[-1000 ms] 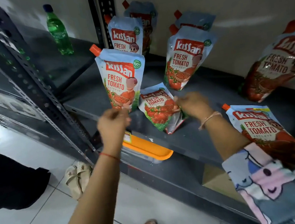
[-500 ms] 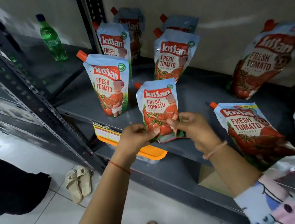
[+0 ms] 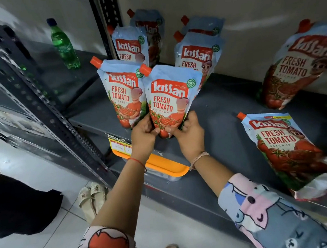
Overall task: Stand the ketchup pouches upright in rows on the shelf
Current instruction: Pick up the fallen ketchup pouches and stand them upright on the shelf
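Observation:
A ketchup pouch with a red cap stands upright near the front of the grey shelf. My left hand and my right hand both grip its base. Just left of it stands another pouch. Behind are several upright pouches, among them one at the back left and one behind the held pouch. A pouch lies flat at the right front, and another leans on the wall at the far right.
A green bottle stands on the neighbouring shelf to the left. The dark perforated shelf post runs diagonally at left. An orange-lidded box sits below the shelf edge. Sandals and a dark bundle lie on the tiled floor.
Both hands lifted the flat pouch, turned it upright and moved it forward onto the shelf beside the left front pouch.

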Tool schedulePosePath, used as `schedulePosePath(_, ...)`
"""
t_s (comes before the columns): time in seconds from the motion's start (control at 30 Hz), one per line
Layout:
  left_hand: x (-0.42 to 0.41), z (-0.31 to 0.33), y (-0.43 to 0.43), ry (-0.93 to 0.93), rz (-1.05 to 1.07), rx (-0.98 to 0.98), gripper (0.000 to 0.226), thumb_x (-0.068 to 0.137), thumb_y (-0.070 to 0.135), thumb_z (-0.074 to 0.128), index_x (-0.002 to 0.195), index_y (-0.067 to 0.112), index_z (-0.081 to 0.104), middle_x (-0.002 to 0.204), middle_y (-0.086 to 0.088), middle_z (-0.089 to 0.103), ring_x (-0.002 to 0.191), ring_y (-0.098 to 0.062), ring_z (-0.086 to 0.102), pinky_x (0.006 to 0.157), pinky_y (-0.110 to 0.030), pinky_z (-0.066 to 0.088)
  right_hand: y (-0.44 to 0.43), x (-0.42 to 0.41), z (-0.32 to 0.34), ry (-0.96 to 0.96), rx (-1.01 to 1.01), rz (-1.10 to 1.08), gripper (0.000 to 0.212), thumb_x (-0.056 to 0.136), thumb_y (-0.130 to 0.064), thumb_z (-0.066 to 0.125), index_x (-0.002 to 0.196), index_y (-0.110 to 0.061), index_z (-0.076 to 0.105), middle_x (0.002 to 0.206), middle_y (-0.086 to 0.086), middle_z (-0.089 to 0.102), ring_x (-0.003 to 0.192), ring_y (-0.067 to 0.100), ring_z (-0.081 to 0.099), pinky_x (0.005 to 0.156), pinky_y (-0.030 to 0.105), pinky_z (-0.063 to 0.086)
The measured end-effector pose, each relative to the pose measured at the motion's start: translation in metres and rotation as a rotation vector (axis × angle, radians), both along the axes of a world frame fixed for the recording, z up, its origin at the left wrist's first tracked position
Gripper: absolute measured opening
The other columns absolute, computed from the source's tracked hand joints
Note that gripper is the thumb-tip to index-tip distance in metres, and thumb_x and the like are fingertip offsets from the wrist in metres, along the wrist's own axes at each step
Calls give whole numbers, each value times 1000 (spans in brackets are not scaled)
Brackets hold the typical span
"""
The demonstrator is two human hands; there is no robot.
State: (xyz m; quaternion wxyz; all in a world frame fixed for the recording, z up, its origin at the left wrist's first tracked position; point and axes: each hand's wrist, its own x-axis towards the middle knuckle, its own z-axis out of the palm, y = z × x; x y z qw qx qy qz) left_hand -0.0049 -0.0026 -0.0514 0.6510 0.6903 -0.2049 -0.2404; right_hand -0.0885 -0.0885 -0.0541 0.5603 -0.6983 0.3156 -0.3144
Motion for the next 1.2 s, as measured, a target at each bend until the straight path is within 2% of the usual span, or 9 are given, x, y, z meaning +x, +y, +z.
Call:
schedulePosePath(0.1, -2, -5, -1, -43, 63, 11, 50, 81, -11, 49, 130, 4, 46, 135, -14, 52, 127, -23, 47, 110, -41, 36, 1, 4, 0, 10, -17, -2, 41, 68, -6, 75, 87, -15, 40, 80, 15, 66, 72, 14, 59, 67, 38, 54)
schedulePosePath(0.27, -3, -7, 0, -47, 55, 8, 51, 83, -8, 49, 130, 10, 46, 129, 2, 50, 127, -22, 47, 110, -47, 35, 0, 4, -4, 25, -52, 2, 41, 69, -5, 74, 86, -13, 38, 66, -9, 55, 55, -10, 54, 50, 5, 42)
schedulePosePath(0.6, -6, -5, -5, 58, 217, -70, 48, 85, -10, 41, 131, 2, 42, 133, -11, 51, 117, -15, 49, 98, -26, 39, 1, 4, -6, 13, -37, -9, 40, 71, -6, 73, 91, -12, 40, 87, 5, 64, 80, 16, 61, 73, 33, 55)
schedulePosePath(0.77, -6, -9, -10, 97, 298, -33, 43, 87, -4, 45, 129, 4, 46, 134, -14, 53, 123, -25, 50, 100, -29, 38, 3, -5, -2, 9, 13, 11, 51, 71, -10, 74, 112, -9, 43, 99, -5, 59, 98, 16, 59, 82, 21, 50)
schedulePosePath(0.83, -15, -6, -13, 47, 391, -24, 39, 87, 3, 47, 126, 5, 50, 130, -15, 56, 121, -25, 52, 98, -26, 39, 5, -22, 3, 38, -62, -14, 60, 73, -20, 74, 123, -9, 41, 117, -3, 56, 111, 14, 53, 89, 14, 43)
schedulePosePath(0.9, -30, -1, -15, -55, 507, -79, 38, 84, 10, 51, 121, 4, 51, 121, -21, 59, 111, -29, 57, 89, -18, 43, 3, -47, 12, 44, -214, -66, 64, 74, -30, 71, 126, -7, 41, 141, 10, 43, 129, 19, 41, 104, 24, 36)
schedulePosePath(1.0, -73, 9, -26, -322, 469, -124, 39, 77, 23, 53, 108, 0, 54, 101, -21, 55, 91, -31, 57, 79, -21, 46, -13, -106, 37, -12, -490, -267, 59, 77, -41, 62, 121, -5, 45, 140, 20, 41, 130, 20, 37, 107, 25, 30)
schedulePosePath(1.1, -124, 18, -50, -273, 150, -65, 29, 78, 28, 58, 95, 4, 59, 84, -3, 57, 74, -7, 55, 72, -12, 42, -51, -168, 57, 235, -714, -485, 61, 79, -54, 49, 116, -6, 49, 132, 25, 48, 122, 33, 42, 104, 31, 28)
schedulePosePath(1.2, -172, 30, -79, 208, -207, 123, 25, 80, 35, 62, 90, 13, 57, 78, -5, 58, 69, -14, 58, 68, -25, 49, -99, -216, 58, 771, -594, -386, 84, 71, -69, 27, 120, -3, 48, 129, 26, 49, 119, 42, 44, 100, 46, 33)
